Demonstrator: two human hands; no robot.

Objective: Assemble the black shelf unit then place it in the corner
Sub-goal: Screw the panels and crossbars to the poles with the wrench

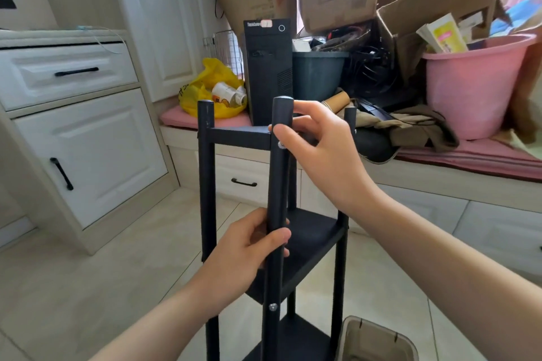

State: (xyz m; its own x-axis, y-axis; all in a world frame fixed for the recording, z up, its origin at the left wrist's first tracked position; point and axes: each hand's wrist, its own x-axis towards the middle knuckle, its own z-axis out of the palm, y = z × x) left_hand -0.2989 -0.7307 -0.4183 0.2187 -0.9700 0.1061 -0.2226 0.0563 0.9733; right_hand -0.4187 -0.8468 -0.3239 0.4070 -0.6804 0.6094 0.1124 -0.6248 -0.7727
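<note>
Left hand (246,246) fingers (278,236) grip the front post (275,182) of the black three-tier shelf unit (311,231), steadying it. Right hand (319,143) fingers clasp higher, beside a silver screw (281,145), likely aligning the joint.

Both of this person's hands are bare. The left hand (245,253) has slim fingers and a smooth back, the knuckles only faintly raised; the nail at its thumb tip looks short, though it is too blurred to say more. Behind its wrist the left forearm (164,322) is bare skin right back to the edge of view, widening gently away from the hand. The right hand (325,149) is much the same: long-fingered, smooth, with a narrow wrist. Behind that wrist the right forearm (440,267) is likewise uncovered, smooth and rounded, growing broader the farther it runs from the hand.
</note>
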